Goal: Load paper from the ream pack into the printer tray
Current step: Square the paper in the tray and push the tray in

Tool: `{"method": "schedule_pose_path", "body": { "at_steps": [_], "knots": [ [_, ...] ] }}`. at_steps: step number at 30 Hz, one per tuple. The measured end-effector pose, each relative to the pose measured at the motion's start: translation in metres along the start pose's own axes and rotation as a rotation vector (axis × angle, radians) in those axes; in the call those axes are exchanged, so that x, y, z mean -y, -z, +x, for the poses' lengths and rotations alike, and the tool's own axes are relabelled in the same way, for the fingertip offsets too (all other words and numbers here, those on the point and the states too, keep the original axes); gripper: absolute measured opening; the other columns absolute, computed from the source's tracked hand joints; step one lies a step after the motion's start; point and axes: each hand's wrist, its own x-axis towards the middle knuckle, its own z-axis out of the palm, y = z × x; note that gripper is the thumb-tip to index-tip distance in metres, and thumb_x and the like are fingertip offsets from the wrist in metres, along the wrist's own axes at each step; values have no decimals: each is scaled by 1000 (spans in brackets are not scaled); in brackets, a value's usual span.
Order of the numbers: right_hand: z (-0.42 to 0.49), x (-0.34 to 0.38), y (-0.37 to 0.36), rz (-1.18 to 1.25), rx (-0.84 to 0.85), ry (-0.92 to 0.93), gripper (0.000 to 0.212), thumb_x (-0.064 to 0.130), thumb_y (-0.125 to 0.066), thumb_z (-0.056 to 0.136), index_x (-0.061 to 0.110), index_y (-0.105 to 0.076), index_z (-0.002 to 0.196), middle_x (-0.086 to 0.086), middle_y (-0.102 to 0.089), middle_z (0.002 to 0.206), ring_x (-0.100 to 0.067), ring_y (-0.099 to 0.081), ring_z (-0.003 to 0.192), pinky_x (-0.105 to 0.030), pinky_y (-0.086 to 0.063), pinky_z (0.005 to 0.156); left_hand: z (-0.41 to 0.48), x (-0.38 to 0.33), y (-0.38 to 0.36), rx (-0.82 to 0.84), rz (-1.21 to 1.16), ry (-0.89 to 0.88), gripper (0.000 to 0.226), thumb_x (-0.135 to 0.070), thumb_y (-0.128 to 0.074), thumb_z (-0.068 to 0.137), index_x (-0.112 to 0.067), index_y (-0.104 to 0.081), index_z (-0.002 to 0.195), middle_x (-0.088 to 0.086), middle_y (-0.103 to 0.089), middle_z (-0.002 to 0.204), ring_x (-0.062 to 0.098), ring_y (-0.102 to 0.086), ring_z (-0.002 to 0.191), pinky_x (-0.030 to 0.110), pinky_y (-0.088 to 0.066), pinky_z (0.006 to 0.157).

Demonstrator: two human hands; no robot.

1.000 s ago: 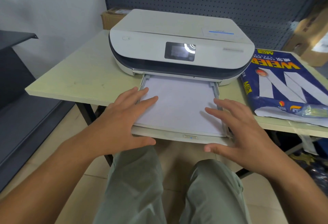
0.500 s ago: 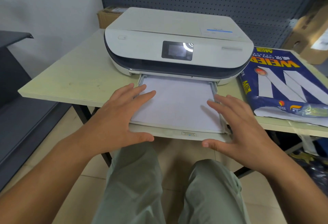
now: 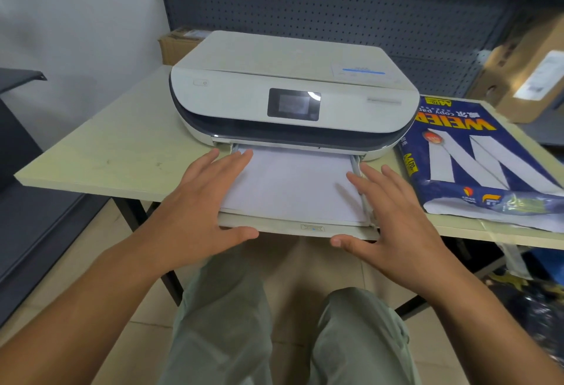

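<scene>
A white printer sits on a pale table. Its tray is pulled out toward me over the table's front edge, with a stack of white paper lying in it. My left hand grips the tray's left front corner, fingers flat on the paper's left edge and thumb on the front lip. My right hand grips the right front corner the same way. The blue ream pack lies to the right of the printer, its near end torn open.
A cardboard box stands on a shelf at the back right, and another box behind the printer. A dark pegboard wall is behind the table. A dark shelf unit stands on the left. My knees are under the tray.
Both hands have slid forward with the tray, which has gone further into the printer, so less of the paper shows.
</scene>
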Motion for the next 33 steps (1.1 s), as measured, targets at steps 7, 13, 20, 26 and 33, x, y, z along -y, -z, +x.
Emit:
{"method": "schedule_pose_path", "body": {
  "at_steps": [7, 13, 20, 26, 33],
  "knots": [
    [12, 5, -1, -17, -81, -16, 109, 63, -74, 73, 44, -6, 156, 9, -4, 170, -20, -5, 157, -46, -21, 126, 15, 3, -4, -68, 4, -13, 111, -57, -76, 71, -48, -1, 153, -30, -13, 158, 2, 1, 151, 43, -30, 113],
    [26, 8, -3, -65, -93, -44, 103, 58, -72, 78, 42, -8, 157, 6, -3, 171, -22, -2, 157, -44, -17, 124, 28, 3, -10, -134, 6, -31, 111, -47, -80, 74, -45, -3, 155, -28, -14, 157, 5, -1, 151, 36, -26, 112],
    [38, 10, -3, -112, -111, -72, 102, 62, -70, 78, 38, -11, 158, 2, -4, 171, -24, 1, 158, -46, -16, 127, 40, 3, -12, -175, 56, -51, 108, -45, -79, 76, -40, -7, 156, -10, -12, 166, 13, 0, 153, 41, -23, 116],
    [47, 5, -1, -150, -116, -60, 103, 62, -71, 77, 35, -13, 158, -1, -3, 171, -27, 2, 158, -48, -17, 127, 53, 4, -12, -141, 72, -68, 108, -47, -79, 76, -42, -6, 156, -10, -15, 166, 14, -3, 153, 38, -23, 116],
    [59, -1, -7, -172, -152, -86, 99, 63, -68, 79, 34, -17, 158, -2, -7, 171, -28, -1, 157, -48, -17, 127, 66, 1, -12, -185, 208, -68, 103, -51, -76, 77, -34, -13, 157, -2, -19, 165, 23, -10, 153, 46, -28, 116]
  ]
}}
